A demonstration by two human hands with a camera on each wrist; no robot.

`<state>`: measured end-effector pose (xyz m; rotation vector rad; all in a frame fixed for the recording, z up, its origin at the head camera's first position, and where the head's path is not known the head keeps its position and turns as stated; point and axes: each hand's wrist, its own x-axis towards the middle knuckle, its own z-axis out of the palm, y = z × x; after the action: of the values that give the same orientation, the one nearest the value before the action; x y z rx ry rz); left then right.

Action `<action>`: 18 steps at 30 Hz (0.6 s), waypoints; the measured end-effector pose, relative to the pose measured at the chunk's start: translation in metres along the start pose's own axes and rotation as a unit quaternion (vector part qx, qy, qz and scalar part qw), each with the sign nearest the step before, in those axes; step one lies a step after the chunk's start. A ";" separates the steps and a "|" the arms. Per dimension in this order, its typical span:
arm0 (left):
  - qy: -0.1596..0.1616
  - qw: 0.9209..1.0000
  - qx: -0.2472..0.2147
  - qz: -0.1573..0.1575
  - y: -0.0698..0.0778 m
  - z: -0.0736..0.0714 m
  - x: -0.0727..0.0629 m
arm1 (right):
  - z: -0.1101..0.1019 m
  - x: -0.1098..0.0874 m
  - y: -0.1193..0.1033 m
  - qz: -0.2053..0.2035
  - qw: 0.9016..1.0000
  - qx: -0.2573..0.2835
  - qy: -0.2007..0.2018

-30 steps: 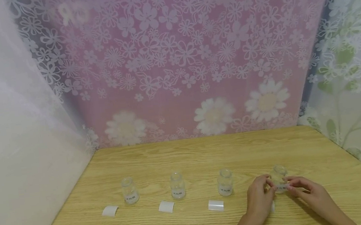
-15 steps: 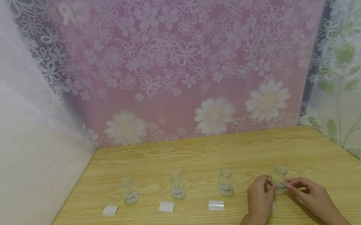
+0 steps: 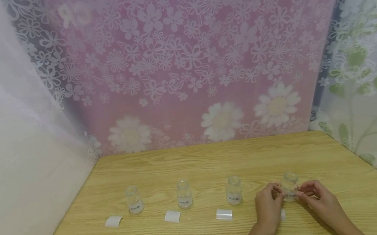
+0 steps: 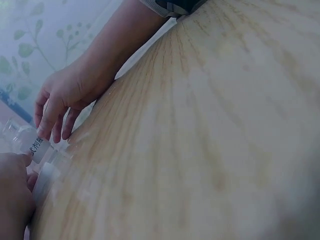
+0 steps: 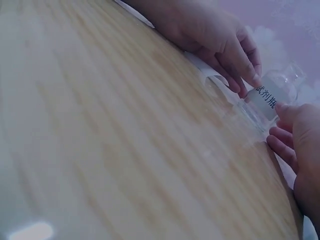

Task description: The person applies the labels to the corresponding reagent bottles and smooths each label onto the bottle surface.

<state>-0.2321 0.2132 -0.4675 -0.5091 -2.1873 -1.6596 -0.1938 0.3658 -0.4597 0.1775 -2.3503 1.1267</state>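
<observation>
At the right of the head view a small clear glass bottle [image 3: 290, 178] stands upright on the wooden table. A white label [image 5: 269, 96] with dark printed characters lies against its front, low on the body. My left hand [image 3: 267, 206] pinches the label's left end between thumb and finger, as my right hand [image 3: 321, 200] does at the right end. In the right wrist view both thumbs sit at the label's edges, with the bottle just behind. Whether the label sticks along its whole length cannot be seen. A curled white backing piece [image 5: 212, 73] lies by the left hand.
Three similar labelled bottles stand in a row to the left: one nearest [image 3: 233, 190], one in the middle [image 3: 184, 194], one farthest [image 3: 134, 199]. White paper pieces [image 3: 224, 214] lie before them. Patterned curtains [image 3: 183, 67] close off the table's back and sides.
The label has come back against the bottle, between both hands. The hands have hardly moved otherwise. The view has shifted slightly, and the other bottles stay where they stood.
</observation>
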 end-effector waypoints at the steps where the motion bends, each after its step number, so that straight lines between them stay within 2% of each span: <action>1: -0.005 1.000 -0.014 -0.009 0.001 0.000 0.000 | 0.000 0.000 0.000 -0.001 1.000 0.006 -0.005; 4: -0.027 0.998 -0.039 -0.047 0.002 -0.002 0.001 | -0.001 -0.001 0.001 -0.004 0.999 0.031 -0.024; 7: -0.055 0.992 -0.064 -0.096 0.003 -0.005 0.003 | -0.002 -0.001 0.001 -0.008 0.998 0.053 -0.044; 9: -0.072 0.989 -0.074 -0.107 0.002 -0.006 0.004 | -0.002 -0.001 0.000 -0.011 0.997 0.055 -0.055; 14: -0.111 0.986 -0.107 -0.070 -0.003 -0.009 0.007 | -0.001 0.003 -0.004 -0.007 0.998 0.016 -0.068; 18: -0.103 0.986 -0.121 -0.056 -0.003 -0.009 0.009 | 0.003 0.006 -0.004 0.003 0.998 -0.017 -0.056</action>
<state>-0.2408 0.2042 -0.4635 -0.6612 -2.2025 -2.0305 -0.1985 0.3616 -0.4554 0.2282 -2.4680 1.1050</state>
